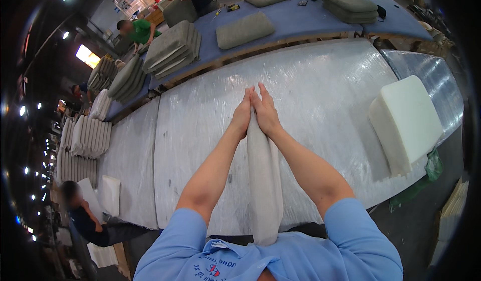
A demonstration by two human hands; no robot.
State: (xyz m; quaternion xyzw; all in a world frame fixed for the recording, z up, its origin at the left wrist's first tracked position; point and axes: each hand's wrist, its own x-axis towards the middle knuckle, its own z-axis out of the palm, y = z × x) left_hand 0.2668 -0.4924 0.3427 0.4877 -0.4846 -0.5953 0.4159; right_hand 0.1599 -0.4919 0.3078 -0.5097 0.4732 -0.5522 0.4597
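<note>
Head view: one gray cushion (263,181) is held on its narrow edge over the film-covered bench (200,115), reaching from the blue shirt (310,256) to the person's two hands; whether its lower edge touches the bench cannot be told. Left hand (242,115) and right hand (266,114) press flat against opposite sides of its far end, fingers (266,97) straight, not curled around anything. Pressing from both sides, near end against the shirt, probably keeps the soft piece upright. Beyond, two single cushions (245,30) lie flat on the blue bench (305,18), apart from the piles, perhaps for separate handling. One white foam stack (413,115) sits at right, its layers uncountable, likely placed there to free the middle.
</note>
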